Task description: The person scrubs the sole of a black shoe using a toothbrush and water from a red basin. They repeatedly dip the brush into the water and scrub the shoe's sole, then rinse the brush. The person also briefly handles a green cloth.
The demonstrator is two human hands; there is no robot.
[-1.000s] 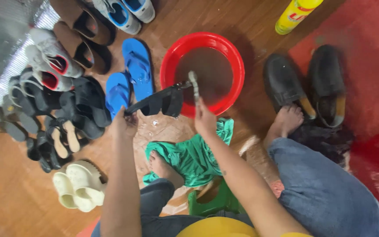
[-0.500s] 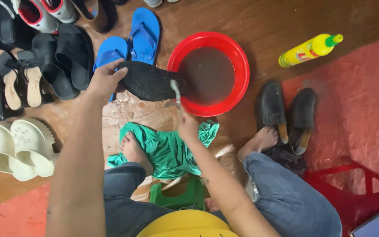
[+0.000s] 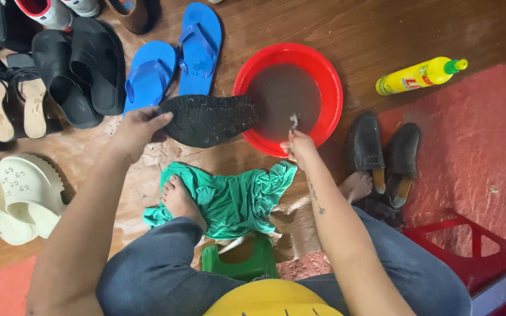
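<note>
Gripping a black shoe (image 3: 209, 120) sole-up in the left hand (image 3: 136, 129), toe lying over the near-left rim of a red basin (image 3: 332, 88). Pinching a small brush (image 3: 293, 122) in closed right hand (image 3: 300, 146) fingers, dipping into the basin's murky water. Sitting on the floor (image 3: 382, 29), green cloth (image 3: 235, 196) underfoot.

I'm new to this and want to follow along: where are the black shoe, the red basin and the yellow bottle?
Black shoe (image 3: 209, 119), head view, on the middle of its upturned sole.
Red basin (image 3: 330, 82), head view, on its right rim.
Yellow bottle (image 3: 414, 76), head view, on the middle of its body.
</note>
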